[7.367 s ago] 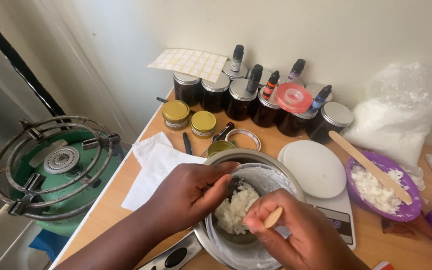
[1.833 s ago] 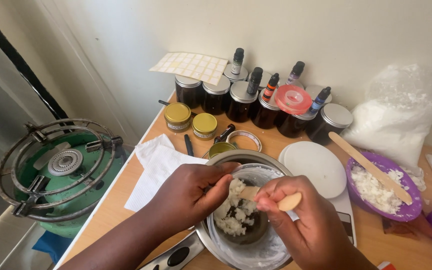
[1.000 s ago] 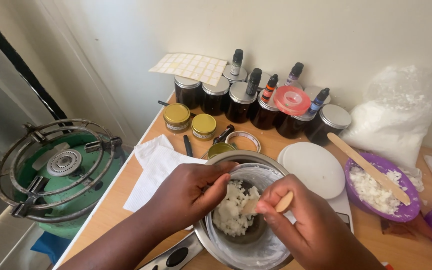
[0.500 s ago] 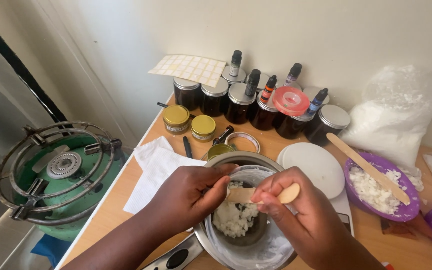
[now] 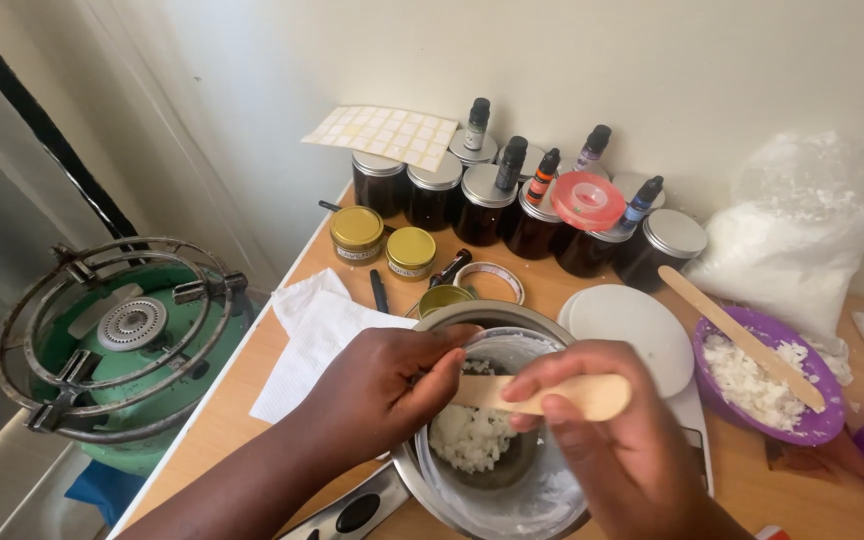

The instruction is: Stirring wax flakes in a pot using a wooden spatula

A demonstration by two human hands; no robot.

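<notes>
We see both hands working over a metal bowl (image 5: 497, 420) at the bottom centre of the frame. The left hand (image 5: 382, 385) is closed around the bowl's near-left rim, thumb hooked over the edge, which looks like a way to keep the bowl from sliding. The right hand (image 5: 612, 440) has its grip shut on a flat wooden stick (image 5: 552, 392), pinched between thumb and fingers and lying almost level across the bowl, its far end near the left thumb. Inside the bowl, a lump of white crumbly wax (image 5: 472, 438) lies at the bottom, below the stick, with white smears up the bowl's wall.

Counting across the tabletop (image 5: 232, 420): we make out about seven dark jars with silver lids (image 5: 482, 200) packed along the wall at the upper centre, and five small dropper bottles (image 5: 510, 160) standing on or among them, kept back out of the way. One red lid (image 5: 587, 198) rests on a jar. Two gold tins (image 5: 382, 240) stand just in front, with a third, open tin (image 5: 442, 297) touching the bowl's far rim. One sheet of labels (image 5: 382, 132) leans against the wall.

At the right, one purple bowl (image 5: 767, 375) holds more white flakes and a second wooden stick (image 5: 747, 335) resting across it. A second purple container is cut off by the right edge. One clear bag of white flakes (image 5: 797, 235) slumps behind. One white scale (image 5: 632, 340) sits between the two bowls. One white napkin (image 5: 317, 330) lies to the left, and one green gas burner (image 5: 117, 340) stands off the tabletop at the left of the frame.
</notes>
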